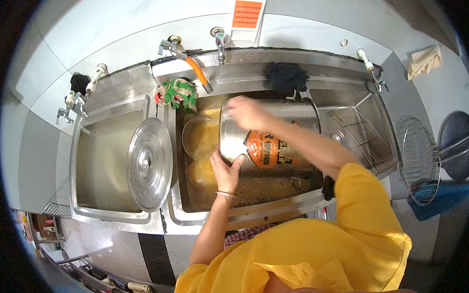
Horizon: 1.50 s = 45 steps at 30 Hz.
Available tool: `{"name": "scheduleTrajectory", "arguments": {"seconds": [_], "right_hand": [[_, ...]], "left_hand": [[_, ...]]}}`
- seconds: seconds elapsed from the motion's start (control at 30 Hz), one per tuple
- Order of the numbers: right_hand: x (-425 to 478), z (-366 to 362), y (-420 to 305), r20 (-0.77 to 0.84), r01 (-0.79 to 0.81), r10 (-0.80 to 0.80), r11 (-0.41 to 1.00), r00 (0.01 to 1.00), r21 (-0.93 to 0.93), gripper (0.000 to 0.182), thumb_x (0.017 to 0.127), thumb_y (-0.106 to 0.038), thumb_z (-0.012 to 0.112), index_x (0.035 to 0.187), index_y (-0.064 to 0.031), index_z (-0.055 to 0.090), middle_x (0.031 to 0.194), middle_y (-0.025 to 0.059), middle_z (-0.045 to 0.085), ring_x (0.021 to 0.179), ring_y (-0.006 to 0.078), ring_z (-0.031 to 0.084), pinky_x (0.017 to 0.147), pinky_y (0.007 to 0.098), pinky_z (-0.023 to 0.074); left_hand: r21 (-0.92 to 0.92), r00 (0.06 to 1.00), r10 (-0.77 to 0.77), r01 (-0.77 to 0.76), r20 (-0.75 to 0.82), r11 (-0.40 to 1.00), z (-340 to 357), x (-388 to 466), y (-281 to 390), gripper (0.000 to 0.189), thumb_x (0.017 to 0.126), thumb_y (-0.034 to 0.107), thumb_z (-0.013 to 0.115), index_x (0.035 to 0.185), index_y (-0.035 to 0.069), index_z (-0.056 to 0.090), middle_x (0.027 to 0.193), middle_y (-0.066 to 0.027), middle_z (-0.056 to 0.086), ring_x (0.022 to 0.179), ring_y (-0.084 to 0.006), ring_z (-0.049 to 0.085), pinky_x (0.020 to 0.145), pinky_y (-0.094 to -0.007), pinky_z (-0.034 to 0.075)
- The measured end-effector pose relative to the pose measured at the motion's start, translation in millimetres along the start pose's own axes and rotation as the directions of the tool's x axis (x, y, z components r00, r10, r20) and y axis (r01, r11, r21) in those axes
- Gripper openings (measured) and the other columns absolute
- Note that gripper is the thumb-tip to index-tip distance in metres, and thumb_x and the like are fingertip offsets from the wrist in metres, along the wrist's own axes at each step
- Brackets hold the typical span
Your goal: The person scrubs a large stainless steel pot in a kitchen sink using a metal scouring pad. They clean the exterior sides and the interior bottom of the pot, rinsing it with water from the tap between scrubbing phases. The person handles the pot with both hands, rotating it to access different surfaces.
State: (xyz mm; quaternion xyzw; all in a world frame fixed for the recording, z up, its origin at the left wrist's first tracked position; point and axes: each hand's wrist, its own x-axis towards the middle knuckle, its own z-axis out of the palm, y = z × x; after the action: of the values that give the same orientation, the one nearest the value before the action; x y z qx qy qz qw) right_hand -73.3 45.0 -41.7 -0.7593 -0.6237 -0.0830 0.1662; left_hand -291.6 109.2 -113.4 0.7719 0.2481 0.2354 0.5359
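Observation:
A large steel pot (295, 121) lies on its side in the middle sink basin (184, 175), partly in brownish, foamy water. An orange and black sticker (263, 149) with writing is on its wall, its edges torn. My left hand (226, 172) grips the pot's left end, thumb on the wall and fingers by the edge. Across the upper wall near that same end is my right hand (247, 113), blurred and curled; whether it holds anything is hidden. Left of the pot, a round vessel (185, 137) sits partly under the water.
A round metal lid (148, 188) leans across the left basin's divider; that basin holds cloudy water. Behind are a green patterned cloth (178, 93), a tap with an orange hose (196, 70) and a dark scouring bundle (286, 77). A wire rack (358, 132) stands in the right basin.

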Motion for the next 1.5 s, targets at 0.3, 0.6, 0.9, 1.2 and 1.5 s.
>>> {"name": "scheduleTrajectory", "arguments": {"seconds": [0.3, 0.6, 0.9, 1.2, 1.5], "right_hand": [[-22, -44, 10, 0.302, -0.229, 0.274, 0.957, 0.913, -0.175, 0.027, 0.096, -0.017, 0.05, 0.102, 0.0037, 0.068, 0.11, 0.0207, 0.066, 0.111, 0.0335, 0.062, 0.098, 0.042, 0.051], [50, 50, -76, 0.24, 0.047, -0.026, 0.996, 0.97, -0.079, 0.03, 0.089, -0.01, 0.057, 0.117, -0.0026, 0.066, 0.118, 0.0145, 0.067, 0.117, 0.0312, 0.06, 0.108, 0.0491, 0.0408], [-9, 16, -74, -0.222, -0.241, 0.26, 0.965, 0.94, 0.108, 0.025, 0.098, -0.009, 0.049, 0.118, 0.0025, 0.056, 0.117, 0.0263, 0.062, 0.112, 0.0411, 0.059, 0.092, 0.0484, 0.0494], [32, 50, 41, -0.046, -0.558, 0.566, 0.821, 0.823, 0.12, 0.021, 0.095, -0.018, 0.053, 0.101, 0.0014, 0.058, 0.09, 0.0258, 0.066, 0.085, 0.0443, 0.064, 0.076, 0.0503, 0.0513], [16, 5, -19, -0.068, -0.45, 0.47, 0.871, 0.88, 0.198, 0.014, 0.094, -0.015, 0.055, 0.097, -0.0018, 0.061, 0.087, 0.0226, 0.067, 0.083, 0.0443, 0.064, 0.077, 0.0509, 0.0514]], "left_hand": [[0.037, 0.999, 0.031, -0.029, -0.044, 0.999, -4, -2, -5, 0.086, 0.076, 0.034, 0.086, 0.137, -0.008, 0.042, 0.123, -0.0276, 0.051, 0.118, -0.0429, 0.049, 0.104, -0.0461, 0.039], [0.005, 0.999, 0.048, -0.048, -0.006, 0.999, -17, 3, -11, 0.07, 0.08, 0.023, 0.082, 0.134, -0.006, 0.047, 0.125, -0.0264, 0.055, 0.118, -0.0418, 0.052, 0.103, -0.0455, 0.042], [-0.036, 0.997, -0.006, 0.008, 0.078, 0.999, -26, 0, -18, 0.072, 0.082, 0.029, 0.082, 0.136, -0.005, 0.049, 0.127, -0.0234, 0.058, 0.119, -0.0351, 0.056, 0.104, -0.0413, 0.043], [-0.065, 0.995, 0.039, -0.033, 0.094, 0.997, -11, -2, -17, 0.062, 0.082, 0.019, 0.08, 0.132, -0.004, 0.051, 0.124, -0.0243, 0.058, 0.116, -0.0393, 0.057, 0.1, -0.0429, 0.045], [-0.059, 0.999, -0.017, 0.02, 0.051, 0.998, -26, 1, -14, 0.059, 0.083, 0.02, 0.08, 0.132, -0.004, 0.055, 0.122, -0.0241, 0.061, 0.115, -0.0372, 0.059, 0.101, -0.0414, 0.046]]}}
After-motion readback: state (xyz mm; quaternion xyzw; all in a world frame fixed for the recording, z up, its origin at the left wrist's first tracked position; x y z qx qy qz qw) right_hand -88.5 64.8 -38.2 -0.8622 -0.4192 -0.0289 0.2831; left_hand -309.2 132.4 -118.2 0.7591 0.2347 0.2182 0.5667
